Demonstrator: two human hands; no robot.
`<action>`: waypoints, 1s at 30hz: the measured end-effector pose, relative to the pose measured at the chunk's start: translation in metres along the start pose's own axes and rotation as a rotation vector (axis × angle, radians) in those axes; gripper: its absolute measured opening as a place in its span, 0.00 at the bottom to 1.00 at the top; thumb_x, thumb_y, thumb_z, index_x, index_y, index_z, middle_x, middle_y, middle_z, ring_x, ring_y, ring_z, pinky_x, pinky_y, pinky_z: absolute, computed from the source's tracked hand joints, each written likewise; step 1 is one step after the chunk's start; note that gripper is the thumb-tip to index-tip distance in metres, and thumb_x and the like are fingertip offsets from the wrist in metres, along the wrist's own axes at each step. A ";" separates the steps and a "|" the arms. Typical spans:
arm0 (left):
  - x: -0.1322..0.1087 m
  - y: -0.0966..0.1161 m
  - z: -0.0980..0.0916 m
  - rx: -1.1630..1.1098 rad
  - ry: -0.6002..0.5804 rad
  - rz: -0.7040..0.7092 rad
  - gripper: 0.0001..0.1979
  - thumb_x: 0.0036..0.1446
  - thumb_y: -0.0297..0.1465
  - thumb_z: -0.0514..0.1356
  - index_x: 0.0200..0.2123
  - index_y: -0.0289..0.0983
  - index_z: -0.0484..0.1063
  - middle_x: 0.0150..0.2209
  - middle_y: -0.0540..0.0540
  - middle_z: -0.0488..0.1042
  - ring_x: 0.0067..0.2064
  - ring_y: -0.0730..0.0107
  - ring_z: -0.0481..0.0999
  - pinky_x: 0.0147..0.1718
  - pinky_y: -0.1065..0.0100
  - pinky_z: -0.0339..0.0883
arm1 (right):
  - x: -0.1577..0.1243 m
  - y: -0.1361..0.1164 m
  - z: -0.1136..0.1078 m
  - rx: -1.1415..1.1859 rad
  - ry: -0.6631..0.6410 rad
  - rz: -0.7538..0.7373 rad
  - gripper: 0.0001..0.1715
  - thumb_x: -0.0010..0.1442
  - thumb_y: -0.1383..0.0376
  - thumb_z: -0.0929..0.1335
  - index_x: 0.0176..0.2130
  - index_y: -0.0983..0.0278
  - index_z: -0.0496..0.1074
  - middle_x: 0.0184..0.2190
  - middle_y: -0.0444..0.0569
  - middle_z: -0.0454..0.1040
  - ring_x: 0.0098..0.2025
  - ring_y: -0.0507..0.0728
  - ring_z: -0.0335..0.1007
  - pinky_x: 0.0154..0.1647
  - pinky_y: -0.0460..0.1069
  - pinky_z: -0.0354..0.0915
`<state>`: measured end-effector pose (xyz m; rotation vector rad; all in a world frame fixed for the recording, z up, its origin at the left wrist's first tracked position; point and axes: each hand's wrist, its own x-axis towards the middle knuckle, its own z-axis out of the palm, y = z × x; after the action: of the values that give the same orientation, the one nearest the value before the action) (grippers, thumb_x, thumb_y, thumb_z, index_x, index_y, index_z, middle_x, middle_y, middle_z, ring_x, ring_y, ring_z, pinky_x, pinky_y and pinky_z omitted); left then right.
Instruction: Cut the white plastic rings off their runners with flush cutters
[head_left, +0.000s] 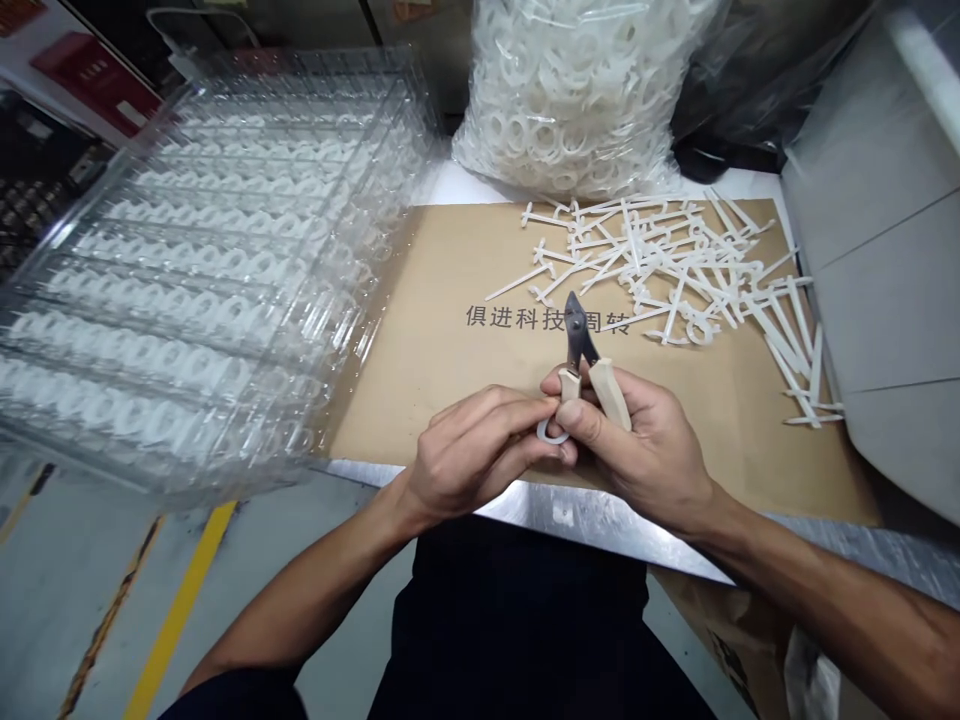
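Observation:
Between the fingertips of my left hand (487,440) is a small white plastic ring (553,432), partly hidden by the fingers. My right hand (645,440) is wrapped round a pair of nippers (579,345) with cream handles and dark metal jaws that point away from me. The two hands nearly meet just above the table's front edge, with the ring below the nippers' handles. Beyond them, a loose heap of white plastic sprues (660,260) lies on the cardboard sheet (450,380).
Stacked clear plastic trays (300,310) on the left hold rows of white rings. A clear bag (577,110) full of rings stands at the back. A pale grey panel (892,260) rises at the right. The metal table edge (637,535) runs in front of me.

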<state>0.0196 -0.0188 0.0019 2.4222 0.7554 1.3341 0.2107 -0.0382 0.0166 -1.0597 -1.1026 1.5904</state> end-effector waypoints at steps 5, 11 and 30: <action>0.002 0.000 -0.003 -0.001 0.014 -0.012 0.16 0.64 0.30 0.69 0.53 0.35 0.76 0.37 0.46 0.84 0.37 0.72 0.84 0.39 0.73 0.81 | 0.000 0.002 -0.005 0.136 -0.063 0.054 0.15 0.65 0.59 0.76 0.47 0.65 0.77 0.30 0.44 0.78 0.28 0.52 0.74 0.37 0.50 0.74; -0.002 -0.001 -0.007 0.014 0.102 -0.113 0.14 0.62 0.32 0.71 0.50 0.36 0.79 0.37 0.46 0.83 0.36 0.72 0.83 0.35 0.74 0.79 | 0.001 0.001 -0.006 0.380 -0.153 0.125 0.12 0.65 0.67 0.73 0.49 0.65 0.74 0.34 0.48 0.80 0.35 0.56 0.80 0.44 0.53 0.76; -0.009 -0.006 -0.008 0.038 0.214 -0.152 0.17 0.59 0.34 0.73 0.49 0.37 0.79 0.35 0.48 0.81 0.34 0.71 0.79 0.31 0.70 0.75 | 0.001 0.007 -0.012 0.347 -0.154 0.103 0.12 0.66 0.69 0.72 0.50 0.64 0.75 0.41 0.50 0.78 0.41 0.57 0.76 0.50 0.54 0.71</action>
<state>0.0068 -0.0194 -0.0032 2.2215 1.0052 1.5456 0.2210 -0.0364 0.0070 -0.7827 -0.8391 1.8891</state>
